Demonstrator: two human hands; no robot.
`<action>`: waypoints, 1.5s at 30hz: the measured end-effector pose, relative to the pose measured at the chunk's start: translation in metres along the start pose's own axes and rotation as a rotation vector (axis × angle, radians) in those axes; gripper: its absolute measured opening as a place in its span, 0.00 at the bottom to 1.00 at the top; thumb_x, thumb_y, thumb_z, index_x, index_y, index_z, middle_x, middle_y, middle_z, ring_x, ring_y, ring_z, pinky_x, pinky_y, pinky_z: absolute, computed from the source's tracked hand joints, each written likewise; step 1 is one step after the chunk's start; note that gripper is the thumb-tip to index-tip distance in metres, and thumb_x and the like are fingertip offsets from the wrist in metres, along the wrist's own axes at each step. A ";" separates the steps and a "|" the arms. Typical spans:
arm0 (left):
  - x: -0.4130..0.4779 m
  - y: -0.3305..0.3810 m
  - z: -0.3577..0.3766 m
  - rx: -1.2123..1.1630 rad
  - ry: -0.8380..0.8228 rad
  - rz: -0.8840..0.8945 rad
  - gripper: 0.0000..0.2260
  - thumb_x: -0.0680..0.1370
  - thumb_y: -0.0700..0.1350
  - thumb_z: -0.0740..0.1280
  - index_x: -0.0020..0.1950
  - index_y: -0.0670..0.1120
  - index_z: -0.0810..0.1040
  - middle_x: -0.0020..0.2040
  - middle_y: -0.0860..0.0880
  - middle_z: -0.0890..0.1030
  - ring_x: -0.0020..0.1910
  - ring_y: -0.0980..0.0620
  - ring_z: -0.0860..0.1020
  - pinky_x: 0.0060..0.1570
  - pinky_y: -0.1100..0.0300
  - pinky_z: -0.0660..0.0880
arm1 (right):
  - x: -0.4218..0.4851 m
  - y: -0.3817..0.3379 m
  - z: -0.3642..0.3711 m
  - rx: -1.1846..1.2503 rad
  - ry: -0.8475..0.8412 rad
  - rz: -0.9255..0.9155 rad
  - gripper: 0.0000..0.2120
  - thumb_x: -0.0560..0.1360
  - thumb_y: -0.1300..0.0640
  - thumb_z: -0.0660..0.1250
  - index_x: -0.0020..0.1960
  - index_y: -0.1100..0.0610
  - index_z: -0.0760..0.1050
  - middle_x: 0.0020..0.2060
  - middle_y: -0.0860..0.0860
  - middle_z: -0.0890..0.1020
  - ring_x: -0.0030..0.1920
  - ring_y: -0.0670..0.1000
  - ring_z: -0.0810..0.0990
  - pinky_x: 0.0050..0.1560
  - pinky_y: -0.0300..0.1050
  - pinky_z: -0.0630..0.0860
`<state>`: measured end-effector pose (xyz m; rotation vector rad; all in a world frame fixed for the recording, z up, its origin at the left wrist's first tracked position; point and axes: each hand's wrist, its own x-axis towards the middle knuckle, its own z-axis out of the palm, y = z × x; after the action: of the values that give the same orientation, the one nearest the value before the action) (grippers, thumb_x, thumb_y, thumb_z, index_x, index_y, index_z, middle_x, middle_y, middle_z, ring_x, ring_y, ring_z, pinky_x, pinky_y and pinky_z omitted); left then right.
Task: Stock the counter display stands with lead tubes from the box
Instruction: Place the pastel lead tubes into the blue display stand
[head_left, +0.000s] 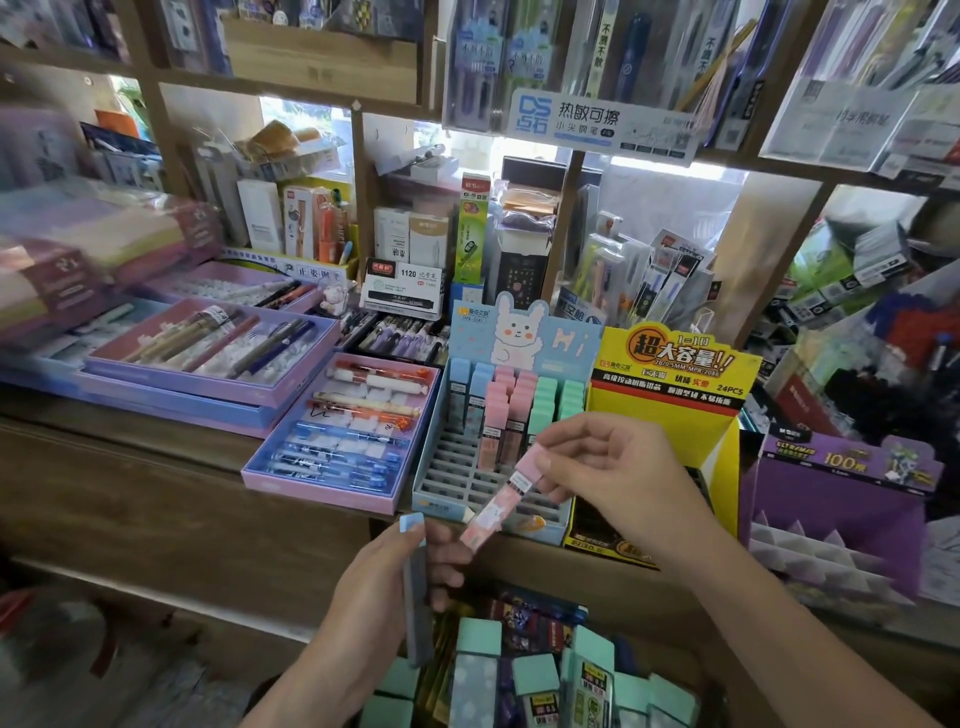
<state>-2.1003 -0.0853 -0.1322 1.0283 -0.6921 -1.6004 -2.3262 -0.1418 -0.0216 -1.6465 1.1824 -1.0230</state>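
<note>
My right hand (618, 470) pinches the pink cap end of a pink lead tube (498, 506), which tilts down to the left in front of the blue bunny display stand (447, 499). My left hand (395, 577) grips a blue-capped lead tube (415, 587) held upright, and its fingers touch the pink tube's lower end. The stand holds blue, pink and green tubes in its back rows; its front slots are open. Below, at the bottom of the view, several green-capped tubes (535, 675) stand in the box.
A yellow display box (670, 410) stands right of the bunny stand, a purple one (841, 483) further right. Purple pen trays (337, 441) lie to the left on the wooden counter (156, 499). Packed shelves rise behind.
</note>
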 end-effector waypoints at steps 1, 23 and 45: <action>-0.001 0.001 0.001 -0.005 0.008 0.000 0.19 0.74 0.53 0.68 0.53 0.38 0.83 0.48 0.35 0.85 0.38 0.46 0.82 0.34 0.56 0.77 | 0.001 -0.001 -0.003 -0.011 0.021 -0.026 0.06 0.75 0.65 0.75 0.51 0.58 0.84 0.40 0.55 0.87 0.39 0.54 0.88 0.41 0.44 0.85; -0.005 0.006 0.004 0.048 -0.010 -0.008 0.16 0.84 0.46 0.61 0.55 0.38 0.85 0.43 0.40 0.81 0.38 0.47 0.78 0.37 0.56 0.73 | 0.025 0.001 0.003 -0.543 0.148 -0.287 0.03 0.77 0.59 0.76 0.50 0.54 0.86 0.41 0.43 0.82 0.43 0.40 0.79 0.42 0.30 0.74; -0.003 0.004 0.001 0.059 -0.070 -0.020 0.20 0.76 0.54 0.66 0.56 0.40 0.85 0.38 0.44 0.78 0.32 0.50 0.74 0.30 0.59 0.71 | 0.047 0.005 0.012 -0.915 0.091 -0.422 0.11 0.78 0.56 0.73 0.60 0.54 0.85 0.53 0.49 0.80 0.58 0.51 0.72 0.58 0.45 0.74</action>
<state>-2.0989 -0.0840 -0.1274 1.0288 -0.7818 -1.6482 -2.3060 -0.1857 -0.0237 -2.6690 1.5220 -0.8422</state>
